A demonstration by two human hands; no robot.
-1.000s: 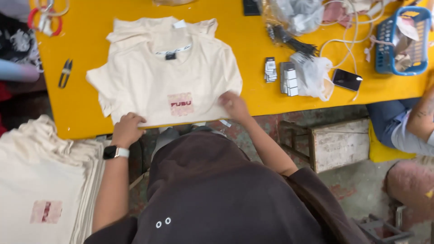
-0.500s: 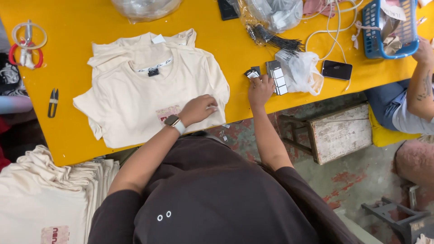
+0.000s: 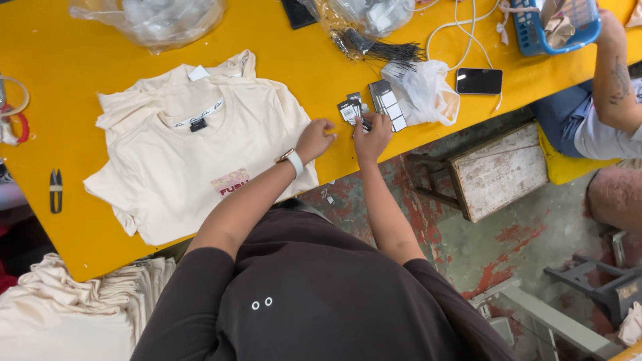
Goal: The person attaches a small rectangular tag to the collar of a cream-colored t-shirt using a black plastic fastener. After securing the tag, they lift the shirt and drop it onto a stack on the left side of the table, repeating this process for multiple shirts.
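On the yellow table (image 3: 80, 60), listed by size.

1. Cream T-shirts (image 3: 180, 160): small stack laid flat, fronts up, necks toward the far edge, dark neck label and a reddish chest print on the top one. Soft cotton; creases easily, so best left flat and undisturbed.

2. Clear bag of black tag fasteners (image 3: 374, 47) and a white plastic bag (image 3: 424, 90), both beyond the tags.

3. Stack of hang tags (image 3: 389, 107): dark cards with white panels, fanned near the table's front edge, just right of the shirts.

4. Right hand (image 3: 372, 137): fingers curled onto the loose hang tags (image 3: 350, 110), thumb and forefinger apparently closed on one; the exact grip is partly hidden.

5. Left hand (image 3: 314, 138), white watch at the wrist: fingers loosely bent, resting on the table just beside the tags, holding nothing that shows.

Handling note, as judged: pinch a single card by its edge and slide it off the fan rather than lifting, so that neighbours do not cling; the free hand can steady the pile.
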